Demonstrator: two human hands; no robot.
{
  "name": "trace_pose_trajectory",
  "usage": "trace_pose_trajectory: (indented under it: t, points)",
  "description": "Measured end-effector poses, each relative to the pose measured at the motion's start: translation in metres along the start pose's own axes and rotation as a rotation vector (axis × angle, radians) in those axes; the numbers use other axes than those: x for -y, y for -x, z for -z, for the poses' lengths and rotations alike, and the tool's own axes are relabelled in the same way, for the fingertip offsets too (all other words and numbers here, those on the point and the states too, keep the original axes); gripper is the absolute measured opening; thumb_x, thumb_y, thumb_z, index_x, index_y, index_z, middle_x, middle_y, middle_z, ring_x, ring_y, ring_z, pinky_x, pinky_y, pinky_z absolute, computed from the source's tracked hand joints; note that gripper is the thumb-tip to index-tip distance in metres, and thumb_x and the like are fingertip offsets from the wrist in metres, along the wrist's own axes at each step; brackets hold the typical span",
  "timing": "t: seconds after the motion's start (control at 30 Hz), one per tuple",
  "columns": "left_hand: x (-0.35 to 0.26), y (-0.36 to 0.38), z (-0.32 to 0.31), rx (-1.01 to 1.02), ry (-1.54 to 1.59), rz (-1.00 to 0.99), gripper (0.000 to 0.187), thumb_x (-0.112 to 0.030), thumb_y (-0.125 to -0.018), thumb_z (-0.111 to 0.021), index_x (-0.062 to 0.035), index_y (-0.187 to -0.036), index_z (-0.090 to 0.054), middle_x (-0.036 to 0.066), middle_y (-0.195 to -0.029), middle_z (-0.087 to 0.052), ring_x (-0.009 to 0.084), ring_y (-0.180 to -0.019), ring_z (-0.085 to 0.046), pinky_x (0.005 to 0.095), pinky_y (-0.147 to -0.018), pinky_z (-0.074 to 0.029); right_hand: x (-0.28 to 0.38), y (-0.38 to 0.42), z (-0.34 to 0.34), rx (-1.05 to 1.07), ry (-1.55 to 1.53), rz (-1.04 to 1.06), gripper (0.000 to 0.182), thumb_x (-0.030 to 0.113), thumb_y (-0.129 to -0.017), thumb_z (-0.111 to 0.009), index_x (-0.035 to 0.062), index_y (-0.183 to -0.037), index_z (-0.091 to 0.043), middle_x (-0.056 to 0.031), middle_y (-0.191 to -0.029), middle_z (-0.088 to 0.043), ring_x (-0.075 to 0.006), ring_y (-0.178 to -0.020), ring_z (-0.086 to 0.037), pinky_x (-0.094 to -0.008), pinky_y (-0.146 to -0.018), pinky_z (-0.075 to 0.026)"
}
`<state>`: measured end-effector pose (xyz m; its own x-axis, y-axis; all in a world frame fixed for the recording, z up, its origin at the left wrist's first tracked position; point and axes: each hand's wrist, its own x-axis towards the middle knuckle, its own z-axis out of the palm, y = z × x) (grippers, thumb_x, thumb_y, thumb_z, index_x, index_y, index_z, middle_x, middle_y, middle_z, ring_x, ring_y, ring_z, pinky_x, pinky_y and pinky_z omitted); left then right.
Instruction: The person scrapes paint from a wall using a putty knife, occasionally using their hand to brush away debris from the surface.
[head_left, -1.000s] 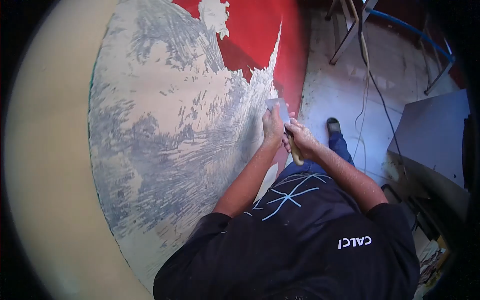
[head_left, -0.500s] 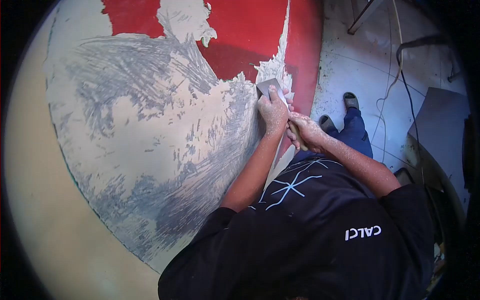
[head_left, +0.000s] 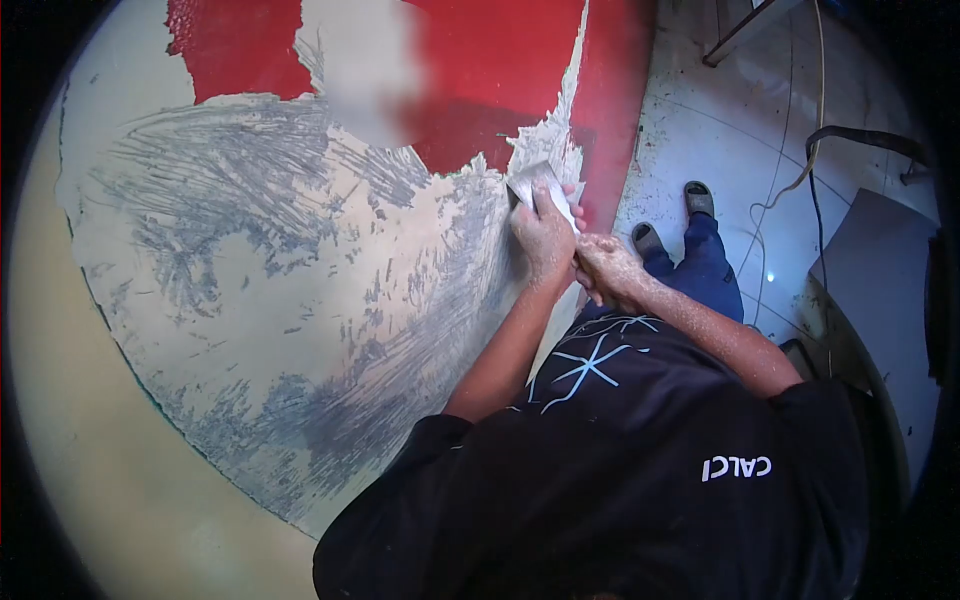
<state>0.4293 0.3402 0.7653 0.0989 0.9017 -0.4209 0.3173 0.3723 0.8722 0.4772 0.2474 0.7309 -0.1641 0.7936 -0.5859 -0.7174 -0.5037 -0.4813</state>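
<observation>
Left hand (head_left: 545, 235): grip pressed flat on the grey metal scraper blade (head_left: 540, 186), holding it against the wall. Right hand (head_left: 607, 268): grip closed just behind the left, apparently around the scraper's handle, which is mostly hidden. Above the blade, red paint (head_left: 480, 70); left of it, scraped grey-cream wall surface (head_left: 300, 300).

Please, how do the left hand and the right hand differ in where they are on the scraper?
The left hand lies higher, pressing on the blade of the scraper; the right hand sits lower, closed around its handle. The left hand is nearer the scraped wall, the right hand nearer the body. Both are dusted with pale powder and hold the same tool.
</observation>
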Motion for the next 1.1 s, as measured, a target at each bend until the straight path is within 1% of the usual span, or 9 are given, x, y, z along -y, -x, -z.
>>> trace_pose_trajectory:
  t: [0.1, 0.23, 0.33, 0.47, 0.63, 0.77, 0.9, 1.03, 1.1]
  points:
    - [-0.003, -0.004, 0.004, 0.055, -0.044, 0.019, 0.04, -0.026, -0.097, -0.035, 0.0086, -0.091, -0.055, 0.014, -0.069, -0.061, 0.0167, -0.047, -0.054, 0.0293, -0.04, -0.045, 0.007, 0.0, 0.002, 0.044, 0.005, -0.003, 0.038, 0.04, -0.093, -0.045, 0.0086, -0.072, -0.051, -0.0001, -0.05, -0.045, -0.0109, -0.035, -0.041, -0.0249, -0.032, -0.034]
    - [-0.003, 0.005, 0.0, -0.051, 0.014, -0.024, 0.044, -0.028, -0.097, -0.034, 0.0076, -0.088, -0.057, 0.011, -0.063, -0.059, 0.0159, -0.045, -0.053, 0.0277, -0.04, -0.044, 0.002, 0.002, -0.001, 0.013, 0.053, -0.042, 0.039, 0.043, -0.092, -0.045, 0.0098, -0.073, -0.051, 0.0, -0.051, -0.045, -0.0107, -0.035, -0.041, -0.0249, -0.032, -0.032]
    - [-0.006, -0.01, 0.004, 0.067, -0.078, 0.025, 0.039, -0.026, -0.097, -0.035, 0.0084, -0.093, -0.053, 0.015, -0.074, -0.062, 0.0162, -0.047, -0.054, 0.0285, -0.04, -0.046, 0.009, -0.003, 0.002, 0.009, 0.038, -0.005, 0.039, 0.044, -0.092, -0.046, 0.0102, -0.072, -0.051, 0.0003, -0.051, -0.045, -0.0102, -0.035, -0.041, -0.0249, -0.031, -0.031]
    - [-0.003, -0.001, -0.001, -0.031, -0.03, -0.01, 0.043, -0.028, -0.098, -0.034, 0.0073, -0.089, -0.056, 0.013, -0.065, -0.061, 0.0155, -0.047, -0.055, 0.0268, -0.041, -0.045, 0.011, 0.003, 0.001, 0.027, 0.044, -0.069, 0.039, 0.044, -0.091, -0.045, 0.0112, -0.073, -0.051, 0.0005, -0.052, -0.045, -0.0095, -0.036, -0.042, -0.0247, -0.031, -0.026]
    - [-0.012, -0.006, -0.002, 0.04, -0.079, -0.002, 0.04, -0.026, -0.097, -0.035, 0.0075, -0.09, -0.055, 0.013, -0.068, -0.062, 0.0164, -0.048, -0.056, 0.0291, -0.04, -0.045, 0.005, -0.008, 0.011, 0.078, 0.019, -0.009, 0.038, 0.042, -0.092, -0.044, 0.0103, -0.073, -0.051, 0.0006, -0.052, -0.046, -0.0098, -0.036, -0.042, -0.025, -0.031, -0.027]
    - [0.004, -0.001, -0.001, -0.051, -0.092, -0.009, 0.045, -0.03, -0.098, -0.033, 0.005, -0.086, -0.059, 0.009, -0.061, -0.058, 0.0152, -0.046, -0.054, 0.0286, -0.043, -0.044, 0.01, 0.002, 0.005, 0.006, 0.163, -0.155, 0.038, 0.042, -0.092, -0.044, 0.0104, -0.072, -0.051, 0.0008, -0.052, -0.046, -0.0097, -0.035, -0.042, -0.0251, -0.031, -0.03]
    - [-0.012, -0.01, -0.004, 0.047, -0.078, -0.017, 0.037, -0.024, -0.097, -0.036, 0.0074, -0.091, -0.055, 0.013, -0.069, -0.061, 0.0164, -0.046, -0.054, 0.0298, -0.04, -0.045, 0.005, -0.014, 0.013, 0.058, -0.006, 0.017, 0.039, 0.042, -0.091, -0.046, 0.0086, -0.072, -0.051, 0.0001, -0.053, -0.047, -0.0102, -0.035, -0.042, -0.0255, -0.031, -0.032]
    - [0.004, -0.004, -0.006, -0.083, 0.0, 0.0, 0.044, -0.029, -0.098, -0.033, 0.0064, -0.086, -0.058, 0.01, -0.061, -0.057, 0.0155, -0.046, -0.052, 0.0278, -0.042, -0.043, 0.01, -0.001, 0.007, 0.022, 0.11, -0.097, 0.039, 0.042, -0.092, -0.046, 0.0086, -0.073, -0.05, -0.0004, -0.053, -0.046, -0.0101, -0.037, -0.043, -0.0248, -0.033, -0.034]
    - [-0.006, -0.02, -0.007, 0.017, 0.001, -0.005, 0.039, -0.025, -0.097, -0.035, 0.0079, -0.091, -0.055, 0.013, -0.067, -0.06, 0.0161, -0.046, -0.053, 0.0287, -0.04, -0.044, 0.015, -0.015, 0.012, 0.031, 0.088, -0.021, 0.038, 0.041, -0.092, -0.046, 0.0087, -0.073, -0.05, -0.0005, -0.053, -0.047, -0.0103, -0.037, -0.043, -0.025, -0.033, -0.035]
